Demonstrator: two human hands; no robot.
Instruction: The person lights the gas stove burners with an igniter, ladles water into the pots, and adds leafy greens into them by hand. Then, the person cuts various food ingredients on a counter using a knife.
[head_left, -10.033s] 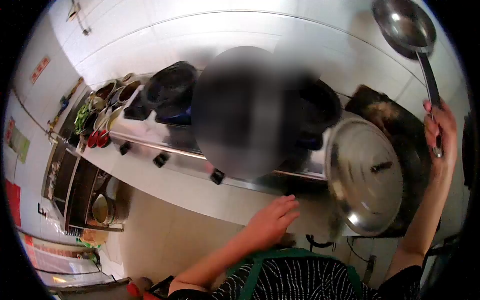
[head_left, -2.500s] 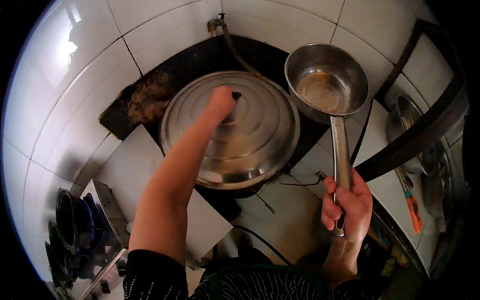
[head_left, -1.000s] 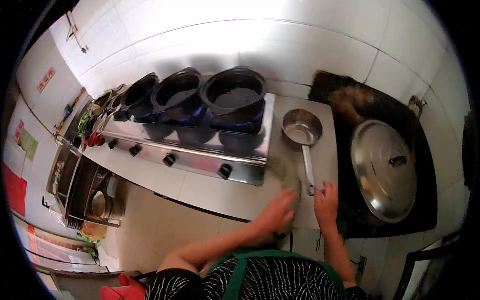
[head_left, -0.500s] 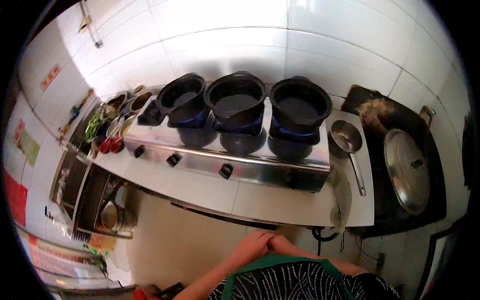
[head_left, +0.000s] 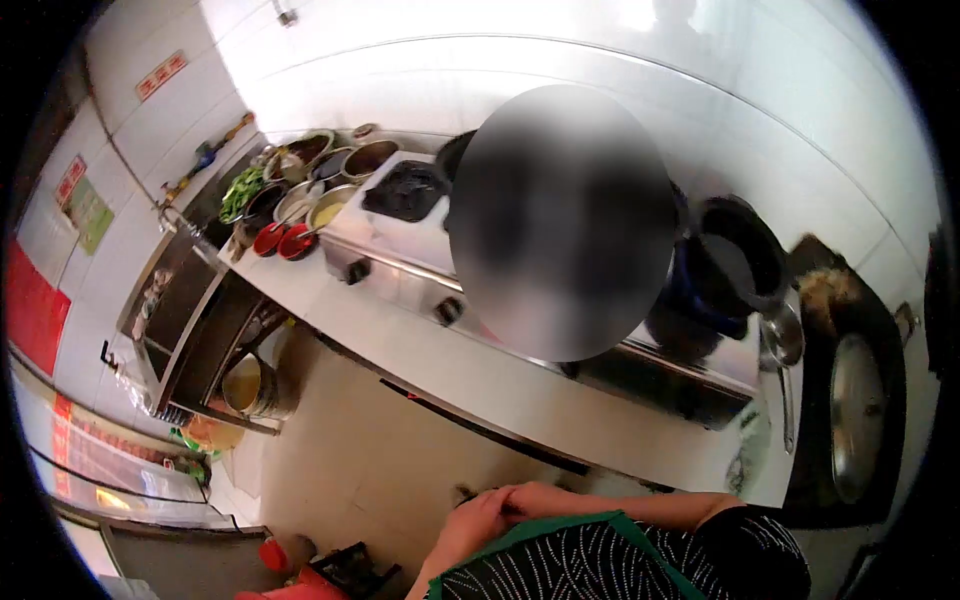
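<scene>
My left hand (head_left: 472, 524) and my right hand (head_left: 526, 500) rest clasped together in front of the green apron (head_left: 560, 530). Their fingers are folded against each other, partly hidden, and no object shows in them. Beyond the hands is a white counter (head_left: 440, 372) carrying a steel gas stove (head_left: 400, 268). A black pot (head_left: 740, 255) stands on the right end of the stove. A blurred grey oval covers the middle of the stove and whatever stands there. To the right of the stove lies a steel saucepan (head_left: 784, 335), handle toward me.
Several bowls of ingredients, among them red bowls (head_left: 297, 242) and greens (head_left: 241, 192), crowd the counter's left end. At far right, a round metal lid (head_left: 857, 420) lies on a dark surface. A bucket (head_left: 246, 385) stands lower left; a red-capped container (head_left: 285, 553) is near the floor.
The view has swung left, so the stove and counter sit farther right in it. A blurred oval now hides the middle of the stove. My hands stay clasped.
</scene>
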